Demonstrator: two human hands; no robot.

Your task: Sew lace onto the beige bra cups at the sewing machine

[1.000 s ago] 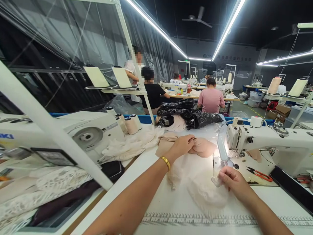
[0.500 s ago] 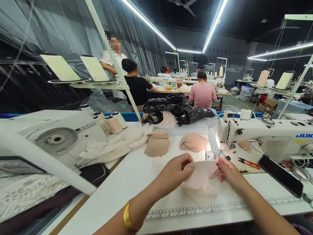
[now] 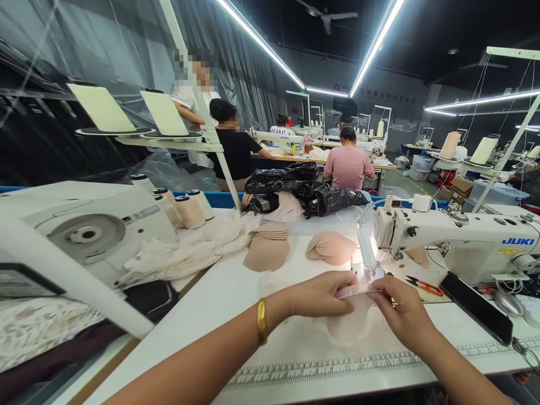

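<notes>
A pale, sheer fabric piece (image 3: 353, 320) hangs between my two hands, just in front of the sewing machine's lit needle area. My left hand (image 3: 323, 295), with a gold bracelet on its wrist, pinches the fabric's upper left edge. At the upper right edge, the thumb and fingers of my right hand (image 3: 394, 304) are closed on the same fabric. Beyond my hands lie a fanned stack of pinkish pads (image 3: 331, 248) and, to its left, a stack of tan pads (image 3: 266, 250). The white sewing machine (image 3: 459, 233) stands at the right.
Red-handled snips (image 3: 426, 286) and a black phone (image 3: 478, 308) lie right of my hands. A ruler strip (image 3: 329, 368) runs along the table's front. Thread cones (image 3: 188, 211), cream fabric (image 3: 185, 247) and another machine (image 3: 88, 225) stand left. Black plastic bags (image 3: 304, 188) lie behind; people sit beyond.
The fabric was spread wide facing me; now its top edge is seen nearly edge-on. My left hand has moved right, closer to my right hand. The camera view has shifted slightly.
</notes>
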